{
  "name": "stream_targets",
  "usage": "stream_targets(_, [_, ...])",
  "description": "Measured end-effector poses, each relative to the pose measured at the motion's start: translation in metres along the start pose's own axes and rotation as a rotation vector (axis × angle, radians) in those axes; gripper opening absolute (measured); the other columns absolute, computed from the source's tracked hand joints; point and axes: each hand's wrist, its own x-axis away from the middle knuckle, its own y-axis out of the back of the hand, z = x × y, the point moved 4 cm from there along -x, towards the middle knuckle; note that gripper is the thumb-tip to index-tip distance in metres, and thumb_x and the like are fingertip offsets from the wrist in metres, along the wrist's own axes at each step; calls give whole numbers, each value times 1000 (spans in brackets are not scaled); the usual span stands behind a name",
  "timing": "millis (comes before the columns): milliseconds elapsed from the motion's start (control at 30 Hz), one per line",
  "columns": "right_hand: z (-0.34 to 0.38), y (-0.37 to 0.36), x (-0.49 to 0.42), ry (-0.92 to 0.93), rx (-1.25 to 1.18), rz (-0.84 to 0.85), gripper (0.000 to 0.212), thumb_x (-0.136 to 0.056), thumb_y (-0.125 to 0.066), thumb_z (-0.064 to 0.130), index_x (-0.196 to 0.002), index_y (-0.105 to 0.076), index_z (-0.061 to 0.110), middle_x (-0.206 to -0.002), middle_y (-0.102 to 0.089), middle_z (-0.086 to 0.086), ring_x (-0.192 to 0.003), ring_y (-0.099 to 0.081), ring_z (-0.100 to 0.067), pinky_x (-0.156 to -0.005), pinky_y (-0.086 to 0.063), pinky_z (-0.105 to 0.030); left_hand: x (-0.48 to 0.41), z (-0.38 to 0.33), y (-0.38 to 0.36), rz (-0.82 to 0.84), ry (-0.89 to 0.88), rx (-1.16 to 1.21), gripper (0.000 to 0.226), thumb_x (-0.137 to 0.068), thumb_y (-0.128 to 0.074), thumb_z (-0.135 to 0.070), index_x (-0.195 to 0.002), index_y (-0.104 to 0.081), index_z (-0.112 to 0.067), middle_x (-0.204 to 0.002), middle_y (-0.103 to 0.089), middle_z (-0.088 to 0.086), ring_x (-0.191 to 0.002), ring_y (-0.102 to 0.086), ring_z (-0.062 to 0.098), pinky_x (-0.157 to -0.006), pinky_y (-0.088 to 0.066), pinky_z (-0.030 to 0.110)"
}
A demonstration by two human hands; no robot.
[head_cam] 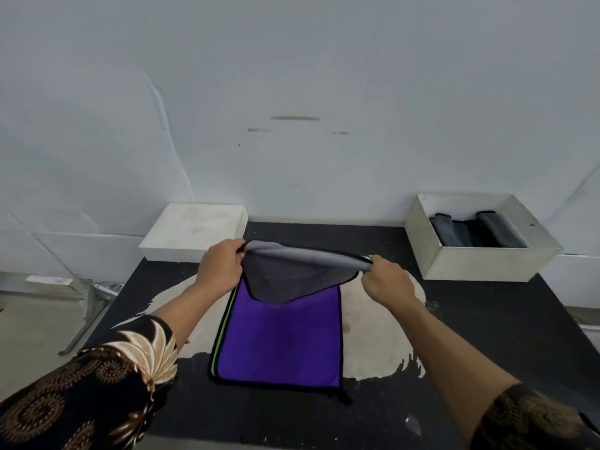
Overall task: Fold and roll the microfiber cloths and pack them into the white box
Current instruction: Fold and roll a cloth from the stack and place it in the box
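Cloth first: a grey microfiber cloth with a black hem (292, 277) is stretched in the air between my two hands, its top edge taut and the rest sagging in a loose point toward me. My left grip (222, 269) has its fingers curled round the cloth's left corner. My right grip (386, 282) pinches the right corner in a closed fist. Both are raised above the black bench (487, 319), well apart from each other.

Under the hanging grey cloth lies a flat purple microfiber cloth with black edging (282, 336), spread on the bench in front of me. The sagging point of the grey cloth overlaps its far edge in my view, though I cannot tell if they touch. A bright green strip (222, 332) shows along the purple cloth's left side, from a layer under it. The stack sits partly on a pale worn patch (383, 339) of the bench top.

The open white rectangular box (480, 264) stands at the far right of the bench, against the white wall (292, 92). Inside it, rolled grey cloths (496, 233) lie side by side. At the far left stands a shallow white box shape with a closed top (194, 228), and I cannot tell whether it is a lid. My left arm wears a dark sleeve with a brown and cream pattern (97, 384).
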Motion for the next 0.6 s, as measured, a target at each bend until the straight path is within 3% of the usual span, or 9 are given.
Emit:
stream_targets(67, [-9, 11, -1, -76, -262, 125, 31, -95, -39, 14, -125, -43, 16, -97, -69, -15, -78, -70, -31, -64, -59, -39, -6, -18, 6, -17, -2, -45, 21, -102, -44, -20, -106, -62, -10, -95, -57, 12, -91, -59, 37, -70, -43, 37])
stream_targets(167, [-24, 28, 5, -175, -772, 284, 28, -100, -34, 15, -128, -36, 20, -85, -73, -19, -70, -74, -32, -55, -58, -36, -10, -45, 1, 71, 24, 31, 25, -103, -39, -26, -110, -61, -17, -95, -68, 12, -89, -64, 35, -73, -50, 39])
stream_targets(233, [-38, 38, 5, -175, -938, 277, 23, -102, -40, 24, -123, -45, 16, -93, -73, -18, -76, -74, -32, -62, -60, -42, -8, -62, -11, 187, 107, 367, 24, -105, -39, -23, -114, -60, -17, -87, -72, 12, -77, -69, 30, -69, -56, 38])
stream_targets(300, [-56, 42, 5, -183, -1068, 262, 21, -102, -45, 27, -118, -56, 18, -106, -70, -14, -84, -74, -31, -71, -61, -47, -5, -82, -28, 297, 214, 703, 26, -106, -39, -17, -121, -58, -9, -91, -72, 14, -76, -71, 26, -68, -58, 32])
stream_targets(367, [-75, 48, 3, -212, -1167, 213, 20, -103, -46, 22, -113, -62, 16, -110, -68, -13, -87, -73, -31, -73, -61, -48, -6, -101, -43, 330, 268, 896, 26, -105, -41, -8, -120, -59, 0, -105, -70, 20, -84, -71, 22, -75, -58, 28])
stream_targets(467, [-102, 70, -3, -210, -1217, 70, 22, -102, -43, 7, -115, -61, 4, -95, -63, -15, -79, -63, -25, -62, -59, -37, -14, -136, -57, 312, 401, 1201, 18, -100, -46, -4, -104, -63, -1, -115, -66, 25, -91, -70, 27, -92, -54, 40])
stream_targets(600, [-139, 111, -16, -28, -1058, -155, 41, -93, -51, -6, -127, -60, 13, -117, -65, -6, -102, -66, -22, -68, -58, -29, -23, -183, -54, 157, 592, 1534, 43, -100, -46, -36, -111, -62, 2, -104, -71, 22, -88, -72, 33, -77, -58, 40])
